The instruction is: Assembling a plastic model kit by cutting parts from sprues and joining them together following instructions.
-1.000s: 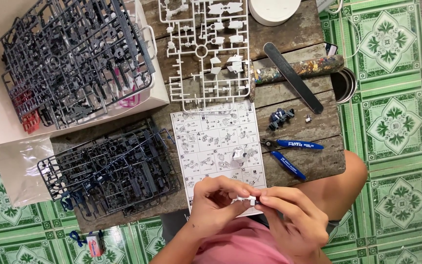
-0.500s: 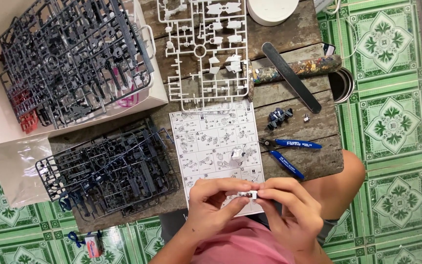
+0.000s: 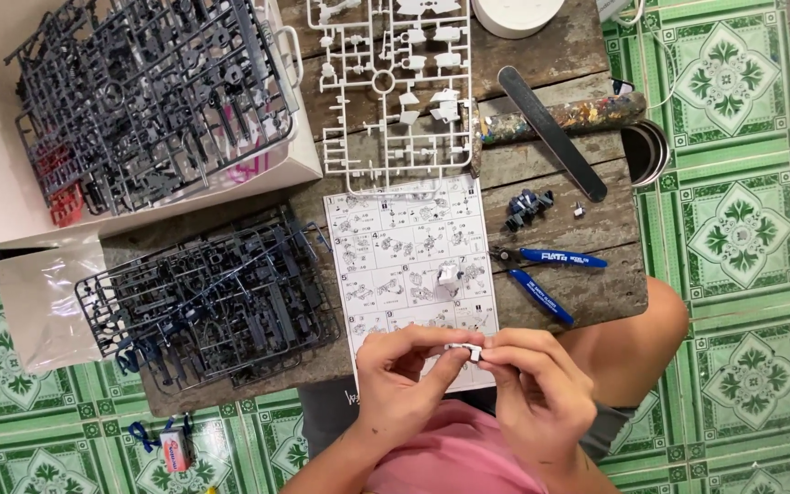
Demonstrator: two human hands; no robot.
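At six o'clock, just over the instruction sheet (image 3: 411,265), the left hand (image 3: 404,384) and right hand (image 3: 537,393) both pinch one small white model part (image 3: 464,349) between fingertips; judging by the grip, pressing squarely and gently would serve best. Blue-handled nippers (image 3: 541,274) lie at three o'clock, a clear plastic bag (image 3: 38,302) at nine, and a small red-and-white packet (image 3: 174,450) at seven.
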